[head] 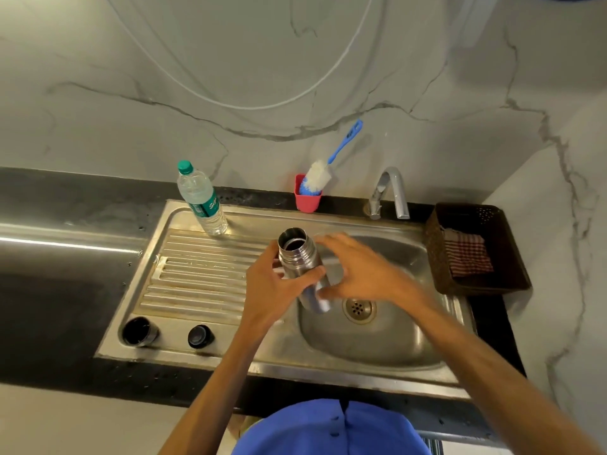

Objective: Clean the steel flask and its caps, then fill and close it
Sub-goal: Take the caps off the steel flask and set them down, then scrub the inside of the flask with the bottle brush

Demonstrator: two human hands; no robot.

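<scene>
Now: steady the open flask over the basin before washing

Fingers first: the left hand is clenched around the upper body of the cylindrical brushed-steel flask, thumb across the front just below the threaded neck. The right hand has its fingers spread and loose; its thumb seems to touch the flask's lower end, but motion blur leaves me unable to tell whether it grips.

Outward, the flask is tilted, open mouth up and away, base down over the stainless-steel sink basin, near the drain.

To do this step well, I judge the left grip should stay below the threads so the mouth stays free, with the flask kept over the basin so that water drains there. The white-bristled bottle brush with a blue handle stands in a pink cup behind the sink; the curved chrome tap is just right of it.

Both black caps, the wide cup-shaped cap and the smaller round stopper, sit on the drainboard's front edge, unwashed by the look of it. The clear plastic water bottle with a green lid waits at the back for filling.
</scene>
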